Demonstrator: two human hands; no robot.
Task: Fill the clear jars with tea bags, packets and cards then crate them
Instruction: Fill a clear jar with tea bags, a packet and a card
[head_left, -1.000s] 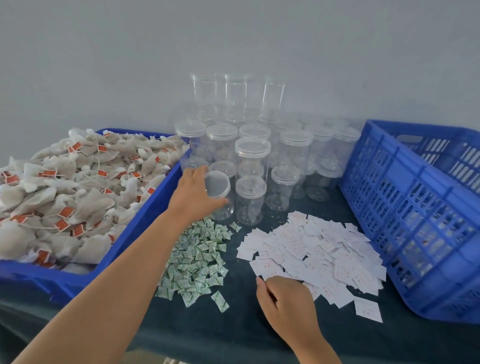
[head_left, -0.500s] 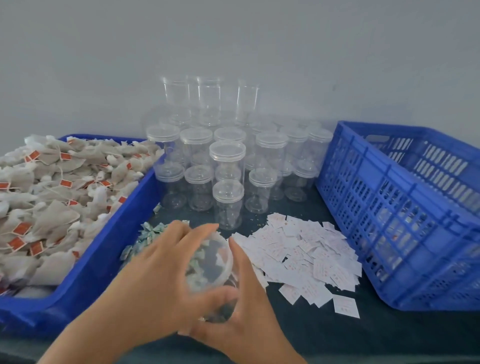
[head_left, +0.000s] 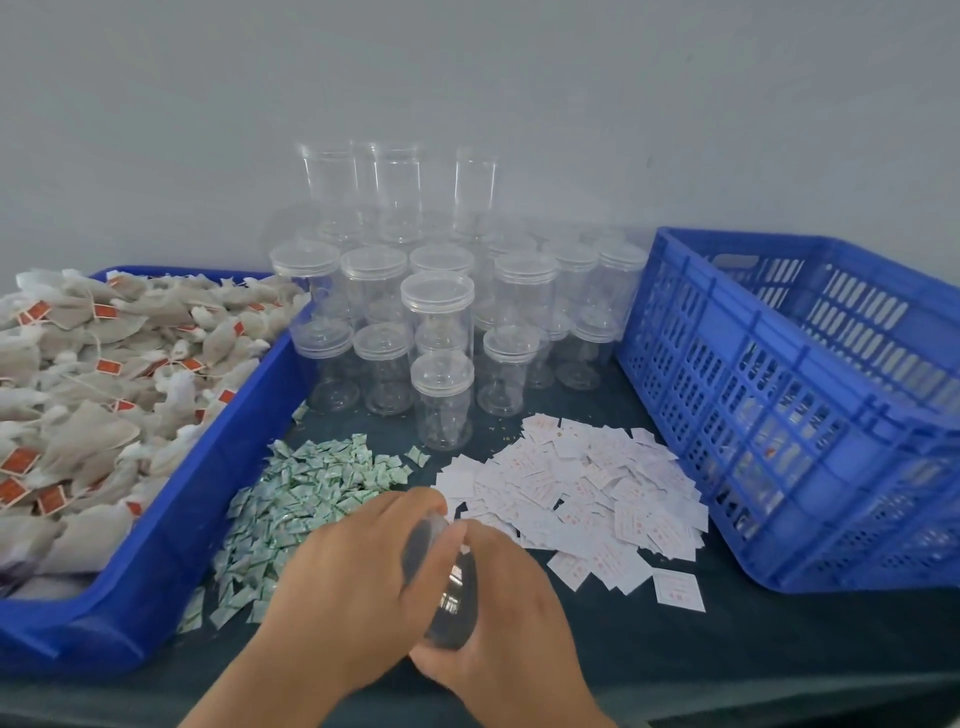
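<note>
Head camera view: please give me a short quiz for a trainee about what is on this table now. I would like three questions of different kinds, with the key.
1. True or false: the left hand and the right hand both hold one clear jar.
2. What lies between the tea bags and the white cards? A. green packets B. loose lids C. spoons
3. Fill in: the blue crate stands on the person's ____ side.

Key: 1 true; 2 A; 3 right.
</note>
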